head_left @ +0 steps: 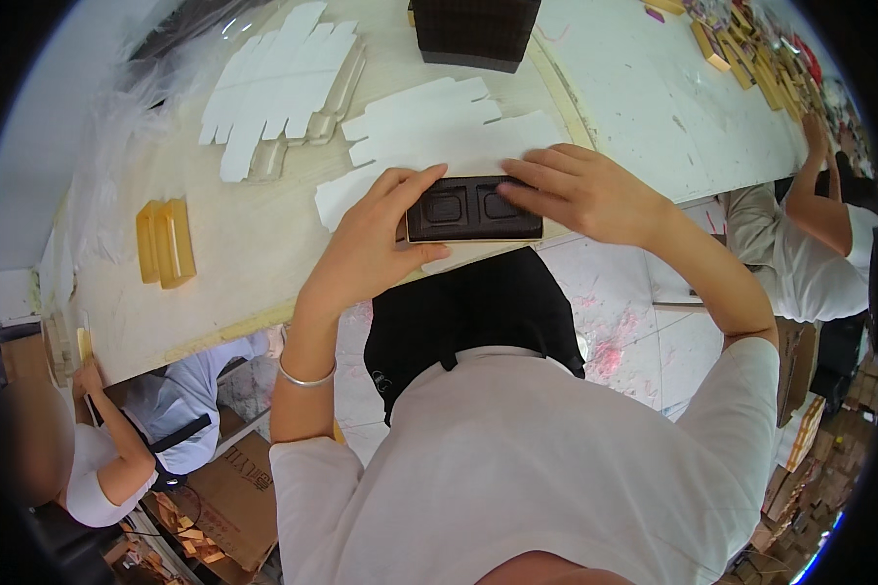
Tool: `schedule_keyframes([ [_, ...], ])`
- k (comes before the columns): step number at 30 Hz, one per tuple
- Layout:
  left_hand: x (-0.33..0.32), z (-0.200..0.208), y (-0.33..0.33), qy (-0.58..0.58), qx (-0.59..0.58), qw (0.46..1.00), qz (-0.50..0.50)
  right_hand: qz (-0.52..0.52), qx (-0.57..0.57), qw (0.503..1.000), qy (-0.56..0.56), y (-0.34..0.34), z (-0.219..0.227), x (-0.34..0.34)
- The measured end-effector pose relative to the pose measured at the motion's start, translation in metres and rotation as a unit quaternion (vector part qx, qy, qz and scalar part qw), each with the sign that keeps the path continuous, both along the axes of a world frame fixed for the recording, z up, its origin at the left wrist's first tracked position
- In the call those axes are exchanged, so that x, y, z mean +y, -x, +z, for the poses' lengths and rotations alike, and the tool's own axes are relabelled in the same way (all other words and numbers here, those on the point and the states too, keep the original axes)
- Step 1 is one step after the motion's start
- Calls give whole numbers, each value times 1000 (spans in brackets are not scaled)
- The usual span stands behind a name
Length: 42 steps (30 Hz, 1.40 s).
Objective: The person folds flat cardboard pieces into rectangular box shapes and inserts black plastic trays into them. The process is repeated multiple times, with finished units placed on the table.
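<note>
Near the table's front edge lies a dark brown insert tray [470, 210] with two squarish recesses, set in a shallow box with a thin gold rim. My left hand [366, 234] grips its left end, thumb along the near edge and fingers along the far edge. The fingers of my right hand [580, 195] are stretched out and rest on the tray's right end and far edge. Just beyond the tray are flat white cardboard blanks [429, 127], partly covered by my hands.
Gold box pieces [171, 244] stand at the left. A stack of white blanks [278, 83] lies farther back, beside clear plastic. A tall black stack [478, 34] stands at the far side. Co-workers sit at left and right; gold boxes [741, 58] pile at the far right.
</note>
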<state>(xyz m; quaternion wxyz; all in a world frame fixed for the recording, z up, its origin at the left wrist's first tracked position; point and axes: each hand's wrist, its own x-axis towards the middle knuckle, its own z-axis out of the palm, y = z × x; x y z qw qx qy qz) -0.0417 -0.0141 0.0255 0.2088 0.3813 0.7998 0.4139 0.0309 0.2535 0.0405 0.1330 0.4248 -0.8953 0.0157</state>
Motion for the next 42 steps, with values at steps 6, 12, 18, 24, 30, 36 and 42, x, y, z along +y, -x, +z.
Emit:
schedule_keyframes([
  [6, 1, -1, -1, 6, 4, 1000, 7, -98, -112, 988, 51, -26, -10, -11],
  [12, -6, 1, -4, -19, 54, 998, 32, -88, -172, 969, 153, -29, -19, -10],
  [18, -16, 2, -25, 37, 253, 966, 24, -248, 194, 941, 122, 10, 87, 113],
  [24, -8, -22, -37, 59, 312, 947, 45, -179, 17, 970, 162, 4, 64, 49],
  [30, -7, -6, -24, 47, 242, 969, 11, -109, -116, 981, 107, -23, -14, -21],
  [36, -7, 7, -20, 55, 171, 984, 15, -76, -146, 973, 164, -11, -12, -22],
  [42, -2, 15, -9, 65, 148, 987, 9, -147, -123, 954, 229, -3, -27, -23],
])
